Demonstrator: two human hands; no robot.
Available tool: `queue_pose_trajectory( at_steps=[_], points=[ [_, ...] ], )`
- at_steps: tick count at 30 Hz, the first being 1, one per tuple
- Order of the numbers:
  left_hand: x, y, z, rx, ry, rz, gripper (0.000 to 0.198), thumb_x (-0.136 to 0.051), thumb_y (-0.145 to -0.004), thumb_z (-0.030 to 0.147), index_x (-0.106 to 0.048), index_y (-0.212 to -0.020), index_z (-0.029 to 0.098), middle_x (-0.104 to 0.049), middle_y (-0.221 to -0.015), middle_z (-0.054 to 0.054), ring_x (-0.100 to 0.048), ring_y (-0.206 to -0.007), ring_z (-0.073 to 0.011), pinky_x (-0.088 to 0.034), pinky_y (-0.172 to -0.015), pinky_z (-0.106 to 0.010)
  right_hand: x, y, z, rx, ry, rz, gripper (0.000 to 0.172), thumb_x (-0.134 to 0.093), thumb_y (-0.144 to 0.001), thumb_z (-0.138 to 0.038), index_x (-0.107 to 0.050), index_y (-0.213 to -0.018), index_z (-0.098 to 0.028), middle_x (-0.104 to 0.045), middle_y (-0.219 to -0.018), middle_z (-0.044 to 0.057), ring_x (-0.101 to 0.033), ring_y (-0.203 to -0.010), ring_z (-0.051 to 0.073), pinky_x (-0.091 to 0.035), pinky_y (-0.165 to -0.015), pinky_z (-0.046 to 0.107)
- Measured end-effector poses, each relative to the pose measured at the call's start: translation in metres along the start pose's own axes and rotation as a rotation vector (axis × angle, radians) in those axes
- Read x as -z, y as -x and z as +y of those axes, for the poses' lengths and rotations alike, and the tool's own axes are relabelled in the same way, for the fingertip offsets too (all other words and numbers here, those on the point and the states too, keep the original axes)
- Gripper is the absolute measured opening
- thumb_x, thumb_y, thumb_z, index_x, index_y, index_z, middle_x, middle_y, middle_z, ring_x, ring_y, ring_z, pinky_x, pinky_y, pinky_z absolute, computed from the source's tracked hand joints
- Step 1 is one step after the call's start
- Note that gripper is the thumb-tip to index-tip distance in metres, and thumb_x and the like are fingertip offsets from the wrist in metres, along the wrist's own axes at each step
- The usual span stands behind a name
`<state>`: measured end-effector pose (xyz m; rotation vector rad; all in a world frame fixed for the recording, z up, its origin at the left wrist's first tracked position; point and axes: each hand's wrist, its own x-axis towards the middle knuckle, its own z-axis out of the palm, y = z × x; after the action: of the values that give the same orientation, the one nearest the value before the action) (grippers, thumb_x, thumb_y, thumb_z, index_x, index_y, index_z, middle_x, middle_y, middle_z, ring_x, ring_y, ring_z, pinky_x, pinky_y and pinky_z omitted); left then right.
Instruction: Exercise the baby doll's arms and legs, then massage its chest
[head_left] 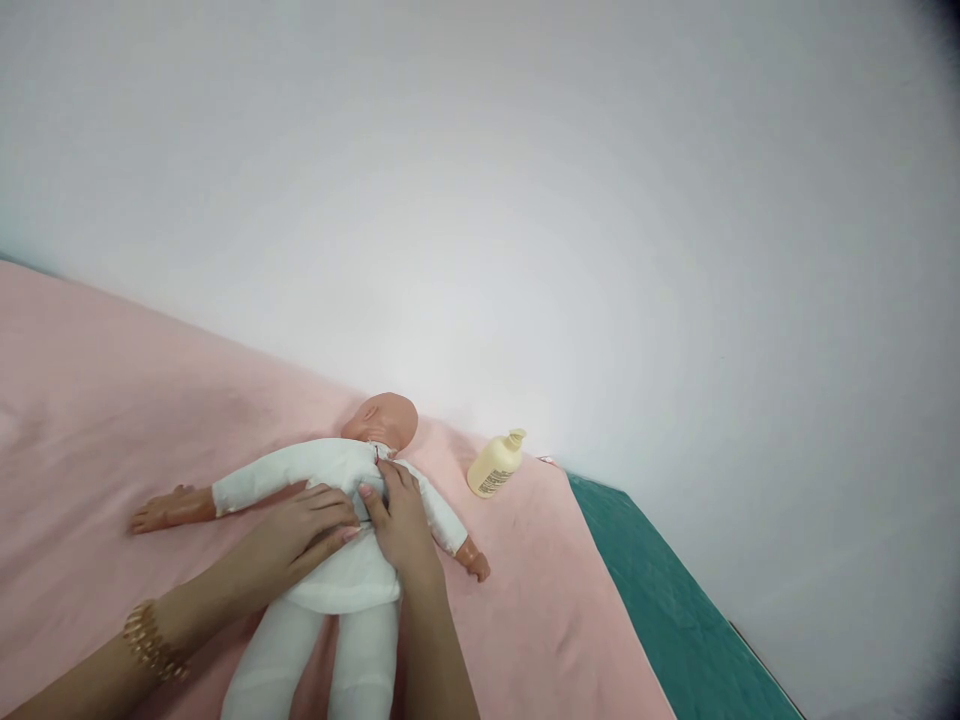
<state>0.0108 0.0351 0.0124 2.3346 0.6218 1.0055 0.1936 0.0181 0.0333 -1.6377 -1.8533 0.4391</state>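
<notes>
A baby doll with a white cloth body [345,585] lies on a pink cloth [547,600], its bald head at the far end and its arms spread to both sides. My left hand [311,525] rests on the left side of the doll's torso, palm down, fingers stretched out, a beaded bracelet on the wrist. On the right side of the chest lies my right hand [397,515], its fingers pointing toward the doll's neck and its thumb apart. Both hands touch the white cloth and grip nothing visible.
A pale yellow pump bottle [495,466] stands on the pink cloth right of the doll's head. A green surface [667,590] shows beyond the cloth's right edge. A plain white wall [480,200] rises behind.
</notes>
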Motion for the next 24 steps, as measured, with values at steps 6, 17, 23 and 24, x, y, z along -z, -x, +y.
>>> queue_pose_trajectory(
  at_steps=[6,17,23,24],
  points=[
    [0.004,-0.001,0.003,0.028,-0.024,-0.024,0.034,-0.036,-0.102,0.038,-0.066,-0.098,0.023,-0.071,-0.1,-0.006,-0.064,-0.096,-0.0246,-0.05,-0.088,-0.033,0.001,0.001,-0.004,0.022,0.002,-0.037,0.059,-0.051,-0.101,-0.045,-0.042,-0.153,-0.02,-0.045,-0.156,0.01,-0.035,-0.147,0.024,-0.028,-0.123,0.043],
    [0.008,0.001,0.003,0.056,0.07,-0.023,0.039,-0.035,-0.105,0.04,-0.069,-0.101,0.021,-0.069,-0.106,-0.006,-0.062,-0.102,-0.0254,-0.049,-0.093,-0.037,0.024,0.013,-0.031,-0.119,0.142,-0.126,0.064,-0.054,-0.099,-0.041,-0.036,-0.157,-0.021,-0.026,-0.166,0.011,-0.024,-0.153,0.032,-0.024,-0.124,0.051],
    [0.022,0.002,0.02,0.105,0.32,-0.107,0.045,-0.04,-0.103,0.044,-0.07,-0.08,0.02,-0.067,-0.083,-0.003,-0.063,-0.08,-0.0196,-0.048,-0.075,-0.03,0.065,0.056,-0.075,-0.088,0.214,-0.314,0.044,-0.053,-0.093,-0.014,-0.068,-0.129,-0.031,-0.068,-0.128,0.003,-0.059,-0.123,0.027,-0.046,-0.104,0.039],
    [0.021,0.003,0.023,0.093,0.33,-0.132,0.046,-0.042,-0.102,0.045,-0.07,-0.077,0.02,-0.065,-0.077,-0.002,-0.062,-0.075,-0.0186,-0.047,-0.072,-0.029,0.067,0.062,-0.077,-0.045,0.236,-0.333,0.042,-0.052,-0.09,-0.011,-0.075,-0.117,-0.033,-0.072,-0.115,0.001,-0.066,-0.109,0.023,-0.05,-0.094,0.034]
  ],
)
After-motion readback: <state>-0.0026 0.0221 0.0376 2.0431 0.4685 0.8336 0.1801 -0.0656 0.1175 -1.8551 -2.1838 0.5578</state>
